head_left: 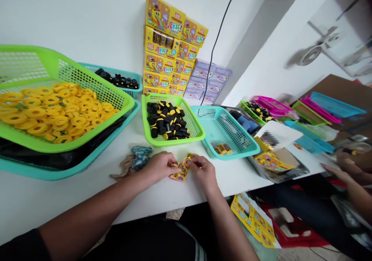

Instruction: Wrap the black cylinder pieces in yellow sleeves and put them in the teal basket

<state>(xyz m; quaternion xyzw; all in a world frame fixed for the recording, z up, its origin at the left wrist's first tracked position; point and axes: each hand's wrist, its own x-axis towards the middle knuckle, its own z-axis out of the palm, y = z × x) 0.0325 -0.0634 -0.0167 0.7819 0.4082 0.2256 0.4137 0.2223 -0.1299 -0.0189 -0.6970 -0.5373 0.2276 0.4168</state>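
Observation:
A small yellow printed sheet [180, 172], patterned in several colours, is held between both hands just above the white table. My left hand [163, 165] pinches its left side, with thumb and fingers closed together. At the upper right corner, my right hand [202, 170] grips it in a similar pinch. Whether anything smaller sits between the fingertips I cannot make out. Straight beyond the hands is a green basket [147, 127] of black cylinders [170, 121] with yellow ends. A turquoise basket [229, 133] to its right holds several cylinders [223, 149] with yellow printed wraps.
Left, a large green basket [52, 146] of yellow rings [61, 109] rests over a turquoise one [58, 173]. Crumpled cloths [136, 161] lie by my left wrist. Yellow boxes [165, 40] are stacked at the wall. A metal tin [296, 171] stands right, near another person's hand [337, 172].

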